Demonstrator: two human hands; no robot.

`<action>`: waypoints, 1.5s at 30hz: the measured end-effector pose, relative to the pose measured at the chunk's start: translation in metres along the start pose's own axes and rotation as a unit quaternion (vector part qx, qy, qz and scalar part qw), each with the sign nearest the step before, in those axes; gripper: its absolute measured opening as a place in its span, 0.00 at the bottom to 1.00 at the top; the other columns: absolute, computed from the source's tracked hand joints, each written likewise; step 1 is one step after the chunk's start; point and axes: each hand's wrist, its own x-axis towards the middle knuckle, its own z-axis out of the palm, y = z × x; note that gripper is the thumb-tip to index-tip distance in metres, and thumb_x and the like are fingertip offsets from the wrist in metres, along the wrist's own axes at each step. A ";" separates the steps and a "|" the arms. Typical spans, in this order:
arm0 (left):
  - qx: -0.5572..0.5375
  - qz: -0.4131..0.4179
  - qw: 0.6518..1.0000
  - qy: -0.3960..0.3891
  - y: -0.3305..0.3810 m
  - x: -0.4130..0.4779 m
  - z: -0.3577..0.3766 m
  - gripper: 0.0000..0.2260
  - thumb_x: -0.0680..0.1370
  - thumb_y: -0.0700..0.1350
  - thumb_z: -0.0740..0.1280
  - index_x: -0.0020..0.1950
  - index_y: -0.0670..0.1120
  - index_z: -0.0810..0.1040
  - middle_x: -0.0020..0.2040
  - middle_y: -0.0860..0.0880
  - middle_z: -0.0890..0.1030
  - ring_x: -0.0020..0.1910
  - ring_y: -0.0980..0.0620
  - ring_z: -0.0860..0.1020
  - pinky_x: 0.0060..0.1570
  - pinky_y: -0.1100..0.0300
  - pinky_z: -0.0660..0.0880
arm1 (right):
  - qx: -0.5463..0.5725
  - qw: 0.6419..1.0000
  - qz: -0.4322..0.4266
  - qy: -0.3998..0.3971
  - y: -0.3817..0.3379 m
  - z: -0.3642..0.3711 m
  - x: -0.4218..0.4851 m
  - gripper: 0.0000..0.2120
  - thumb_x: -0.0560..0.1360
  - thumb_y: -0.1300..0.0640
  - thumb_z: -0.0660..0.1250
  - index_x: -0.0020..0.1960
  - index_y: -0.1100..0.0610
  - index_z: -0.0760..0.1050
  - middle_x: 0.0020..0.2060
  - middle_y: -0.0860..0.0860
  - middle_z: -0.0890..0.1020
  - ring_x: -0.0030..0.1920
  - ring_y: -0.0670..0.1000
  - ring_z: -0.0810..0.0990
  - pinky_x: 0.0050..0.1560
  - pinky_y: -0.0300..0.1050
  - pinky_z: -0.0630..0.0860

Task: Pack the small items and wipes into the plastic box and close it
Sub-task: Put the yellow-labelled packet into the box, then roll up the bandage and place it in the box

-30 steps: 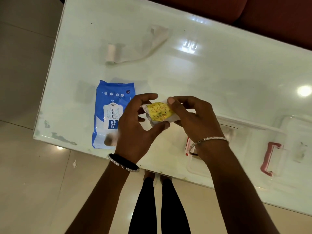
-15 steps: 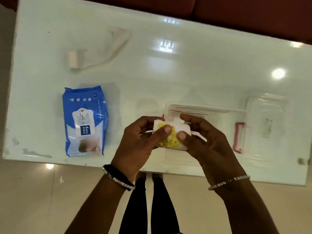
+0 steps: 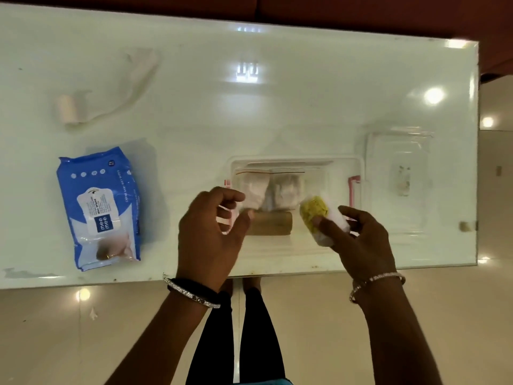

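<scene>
Right of centre, the right hand [image 3: 361, 240] pinches the yellow packet [image 3: 315, 215], seemingly light and crinkly, over the plastic box [image 3: 358, 162], while the left hand [image 3: 211, 232] hangs loosely curled.

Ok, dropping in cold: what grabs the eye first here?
The blue wipes pack lying at the table's left, apart from everything. Then the two hands over the open clear plastic box near the front edge: the right hand pinches a yellow packet, the left hand holds something white.

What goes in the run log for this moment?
right hand: holds yellow packet over plastic box | left hand: holds white packet | wipes pack: on table | lid: off
</scene>
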 end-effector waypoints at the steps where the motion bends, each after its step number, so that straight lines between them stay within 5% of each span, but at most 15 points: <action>1: 0.046 0.022 0.998 0.020 -0.003 0.002 -0.001 0.10 0.72 0.45 0.74 0.52 0.53 0.80 0.49 0.53 0.78 0.44 0.54 0.79 0.41 0.59 0.80 | -0.025 0.999 -0.007 0.035 0.000 0.001 0.005 0.27 0.64 0.46 0.79 0.60 0.52 0.78 0.48 0.50 0.83 0.43 0.51 0.83 0.47 0.47 0.80; 5: 0.119 0.023 0.992 0.027 -0.017 0.006 0.001 0.14 0.72 0.43 0.74 0.56 0.55 0.80 0.57 0.50 0.74 0.54 0.49 0.77 0.51 0.49 0.79 | -0.104 0.981 -0.075 0.149 -0.005 0.018 0.010 0.22 0.65 0.41 0.76 0.54 0.51 0.80 0.44 0.47 0.84 0.42 0.50 0.82 0.37 0.36 0.68; 9: 0.082 0.045 0.995 0.021 -0.022 0.003 0.002 0.16 0.73 0.39 0.73 0.58 0.54 0.79 0.58 0.52 0.77 0.46 0.57 0.78 0.43 0.69 0.76 | -0.166 0.954 -0.105 0.228 -0.010 0.047 0.019 0.22 0.68 0.42 0.74 0.57 0.52 0.77 0.49 0.52 0.85 0.49 0.57 0.82 0.45 0.44 0.71; 14: 0.045 0.038 0.998 0.036 -0.022 0.005 0.006 0.17 0.73 0.38 0.73 0.58 0.53 0.79 0.58 0.53 0.78 0.45 0.65 0.78 0.42 0.72 0.77 | -0.210 0.948 -0.105 0.214 -0.005 0.067 0.040 0.22 0.75 0.46 0.70 0.62 0.57 0.74 0.48 0.57 0.85 0.50 0.61 0.81 0.44 0.46 0.68; 20: 0.021 0.029 0.999 0.040 -0.022 0.007 0.006 0.17 0.73 0.37 0.73 0.57 0.55 0.79 0.58 0.54 0.78 0.46 0.63 0.80 0.42 0.72 0.78 | -0.296 0.942 -0.073 0.142 -0.003 0.065 0.053 0.25 0.74 0.41 0.68 0.58 0.61 0.73 0.48 0.62 0.83 0.50 0.64 0.81 0.43 0.48 0.68; 25: -0.017 0.017 0.999 0.041 -0.024 0.008 -0.001 0.16 0.74 0.39 0.72 0.58 0.54 0.78 0.56 0.55 0.79 0.46 0.62 0.80 0.40 0.76 0.76 | -0.335 0.922 -0.109 0.161 -0.017 0.042 0.040 0.30 0.70 0.39 0.72 0.58 0.62 0.75 0.47 0.63 0.83 0.51 0.64 0.81 0.45 0.49 0.70; 30: -0.058 -0.025 0.993 0.099 -0.038 0.013 -0.026 0.11 0.76 0.43 0.70 0.56 0.53 0.78 0.50 0.58 0.81 0.47 0.64 0.80 0.39 0.76 0.74 | -0.295 0.908 -0.229 0.189 -0.049 0.043 0.015 0.12 0.72 0.45 0.71 0.40 0.54 0.77 0.29 0.48 0.78 0.39 0.62 0.81 0.39 0.44 0.66; 35: -0.064 -0.052 0.983 0.162 -0.054 0.034 -0.063 0.08 0.77 0.40 0.69 0.52 0.51 0.79 0.47 0.59 0.81 0.45 0.69 0.79 0.41 0.78 0.73 | -0.225 0.883 -0.402 0.085 -0.092 0.085 -0.008 0.13 0.74 0.49 0.71 0.36 0.55 0.75 0.25 0.48 0.80 0.27 0.55 0.80 0.32 0.43 0.73; 40: -0.079 -0.089 0.959 0.258 -0.070 0.070 -0.107 0.07 0.76 0.37 0.67 0.52 0.43 0.82 0.46 0.47 0.84 0.43 0.48 0.82 0.47 0.59 0.80 | -0.193 0.849 -0.491 -0.010 -0.124 0.144 -0.014 0.13 0.75 0.50 0.71 0.37 0.57 0.75 0.25 0.48 0.78 0.27 0.52 0.78 0.30 0.45 0.74; 45: -0.077 -0.156 0.931 0.320 -0.101 0.117 -0.141 0.06 0.77 0.40 0.67 0.51 0.43 0.82 0.46 0.42 0.85 0.44 0.42 0.84 0.51 0.48 0.80 | -0.172 0.840 -0.509 -0.069 -0.145 0.193 -0.010 0.12 0.75 0.51 0.71 0.37 0.56 0.75 0.26 0.43 0.75 0.26 0.44 0.73 0.32 0.41 0.72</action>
